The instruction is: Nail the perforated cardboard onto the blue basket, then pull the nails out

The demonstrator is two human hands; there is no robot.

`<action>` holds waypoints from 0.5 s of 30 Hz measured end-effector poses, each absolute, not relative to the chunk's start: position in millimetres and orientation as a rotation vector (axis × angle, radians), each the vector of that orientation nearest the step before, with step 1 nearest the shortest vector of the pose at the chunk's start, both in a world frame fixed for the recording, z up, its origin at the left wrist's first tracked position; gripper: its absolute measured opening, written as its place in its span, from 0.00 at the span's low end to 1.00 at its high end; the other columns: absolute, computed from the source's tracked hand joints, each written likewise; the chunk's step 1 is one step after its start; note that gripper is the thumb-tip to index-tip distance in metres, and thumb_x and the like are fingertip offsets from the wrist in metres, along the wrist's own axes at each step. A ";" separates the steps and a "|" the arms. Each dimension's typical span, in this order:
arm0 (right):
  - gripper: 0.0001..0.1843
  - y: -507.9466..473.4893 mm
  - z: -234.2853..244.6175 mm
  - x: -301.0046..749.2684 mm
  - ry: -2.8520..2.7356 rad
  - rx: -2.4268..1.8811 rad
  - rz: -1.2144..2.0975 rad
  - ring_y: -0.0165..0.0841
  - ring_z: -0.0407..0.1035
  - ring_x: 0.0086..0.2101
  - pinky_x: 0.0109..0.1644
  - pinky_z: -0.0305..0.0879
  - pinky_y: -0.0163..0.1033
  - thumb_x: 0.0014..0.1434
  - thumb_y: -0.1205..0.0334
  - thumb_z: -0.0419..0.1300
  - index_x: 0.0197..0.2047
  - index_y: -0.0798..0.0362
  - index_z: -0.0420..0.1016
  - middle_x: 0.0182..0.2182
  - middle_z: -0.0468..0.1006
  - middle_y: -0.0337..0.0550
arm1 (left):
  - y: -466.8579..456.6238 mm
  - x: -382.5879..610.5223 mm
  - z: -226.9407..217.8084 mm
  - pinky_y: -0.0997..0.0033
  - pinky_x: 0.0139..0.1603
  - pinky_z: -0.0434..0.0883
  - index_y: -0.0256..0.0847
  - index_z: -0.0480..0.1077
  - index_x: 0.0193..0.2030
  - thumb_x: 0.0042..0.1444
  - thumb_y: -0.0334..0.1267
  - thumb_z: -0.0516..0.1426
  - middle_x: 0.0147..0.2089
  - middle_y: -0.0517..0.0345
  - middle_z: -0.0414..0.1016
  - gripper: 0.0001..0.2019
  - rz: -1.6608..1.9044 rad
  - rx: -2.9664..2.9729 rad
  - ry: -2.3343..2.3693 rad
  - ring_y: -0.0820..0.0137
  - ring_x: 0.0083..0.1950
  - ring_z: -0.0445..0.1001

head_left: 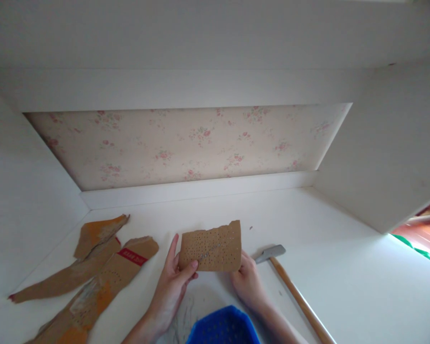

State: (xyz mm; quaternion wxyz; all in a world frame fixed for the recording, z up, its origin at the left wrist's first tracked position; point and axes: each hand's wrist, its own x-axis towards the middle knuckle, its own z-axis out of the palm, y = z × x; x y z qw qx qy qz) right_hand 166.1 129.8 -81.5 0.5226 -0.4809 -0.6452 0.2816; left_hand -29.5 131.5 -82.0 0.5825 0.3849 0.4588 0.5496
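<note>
A piece of brown cardboard (211, 248) with a torn top edge and many small punched holes is held up between both hands. My left hand (174, 282) grips its lower left corner, with the thumb on the front face and a finger stretched up along the left edge. My right hand (249, 279) is closed on the lower right corner, its fingers partly behind the sheet. Just right of that hand lies a hammer (292, 286) with a grey metal head and a wooden handle. Below the hands stands a blue plastic basket (224, 325) with holes, cut off by the frame's bottom edge.
Torn cardboard strips (103, 282) with orange patches and a red label lie at the left. Thin dark strands or marks show on the white surface (344, 248) beside the basket. White side panels and a floral-papered back wall (200, 148) enclose the space.
</note>
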 end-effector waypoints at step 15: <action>0.15 127.8 -74.6 162.6 -1.650 -1.172 0.738 0.34 0.71 0.31 0.35 0.64 0.35 0.67 0.59 0.52 0.31 0.51 0.75 0.29 0.76 0.42 | 127.5 -34.8 -103.1 0.40 0.69 0.54 0.55 0.67 0.63 0.59 0.42 0.59 0.68 0.54 0.64 0.23 1.154 2.048 1.415 0.54 0.71 0.57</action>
